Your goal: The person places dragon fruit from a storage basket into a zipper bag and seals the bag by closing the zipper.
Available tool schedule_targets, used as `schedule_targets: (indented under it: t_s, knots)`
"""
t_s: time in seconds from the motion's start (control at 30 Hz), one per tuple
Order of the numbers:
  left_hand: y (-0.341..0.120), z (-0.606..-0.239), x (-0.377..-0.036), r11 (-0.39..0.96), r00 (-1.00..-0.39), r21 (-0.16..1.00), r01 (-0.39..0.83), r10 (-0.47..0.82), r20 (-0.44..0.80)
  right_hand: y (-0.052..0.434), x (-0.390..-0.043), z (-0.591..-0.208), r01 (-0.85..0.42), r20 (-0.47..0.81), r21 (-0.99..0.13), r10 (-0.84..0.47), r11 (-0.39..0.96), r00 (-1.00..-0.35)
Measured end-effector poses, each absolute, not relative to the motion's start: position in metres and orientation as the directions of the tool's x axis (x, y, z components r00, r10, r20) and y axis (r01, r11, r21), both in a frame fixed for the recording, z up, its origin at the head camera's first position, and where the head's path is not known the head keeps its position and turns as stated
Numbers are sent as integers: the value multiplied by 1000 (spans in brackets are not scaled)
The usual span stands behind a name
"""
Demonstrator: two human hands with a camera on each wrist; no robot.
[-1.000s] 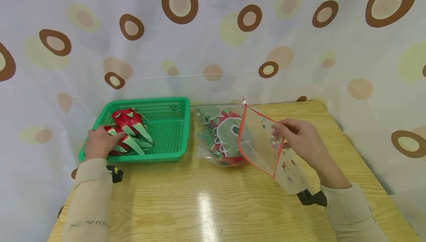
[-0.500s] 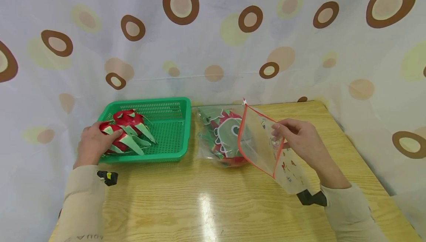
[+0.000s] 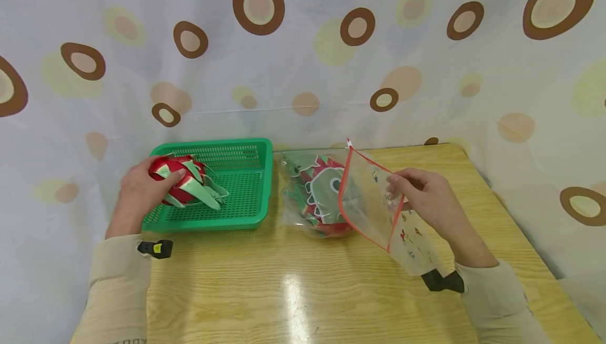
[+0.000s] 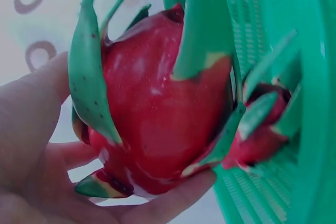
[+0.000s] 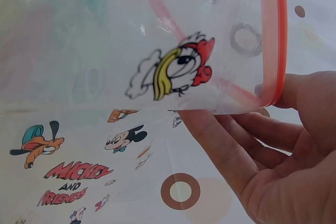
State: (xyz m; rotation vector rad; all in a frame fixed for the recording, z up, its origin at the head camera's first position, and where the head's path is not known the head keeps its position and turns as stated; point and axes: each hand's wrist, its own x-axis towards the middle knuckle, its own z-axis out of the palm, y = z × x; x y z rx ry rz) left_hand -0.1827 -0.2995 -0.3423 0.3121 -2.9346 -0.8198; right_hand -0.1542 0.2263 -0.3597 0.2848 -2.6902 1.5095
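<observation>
Dragon fruit (image 3: 177,180), head view: left hand (image 3: 142,192) grips it above green basket (image 3: 258,175); right hand (image 3: 428,196) pinches zip bag (image 3: 374,204) mouth. Left wrist: fingertip grasp, could slip. Right wrist: rim (image 5: 275,40) may sag shut.

Bare tabletop (image 3: 293,281) between basket (image 3: 258,186), bag (image 3: 374,202)

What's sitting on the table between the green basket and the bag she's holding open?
In the head view, a filled clear bag with a dragon fruit inside lies between the basket and the open bag.
</observation>
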Motion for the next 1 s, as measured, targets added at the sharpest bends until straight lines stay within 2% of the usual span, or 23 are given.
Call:
schedule_targets:
  t_s: [0.37,0.67,1.0]
  knots:
    - [-269,-327,-178,761,-991,641,-98,-131,4,226,-154,-358,-182,130,-836,-136,518,-982]
    - [-252,-326,-178,625,-995,774,-100,-43,-94,225,-155,-357,-175,126,-840,-128,513,-984]
    - [-231,-329,-178,493,-990,868,-63,76,-115,221,-157,-360,-193,140,-840,-140,507,-980]
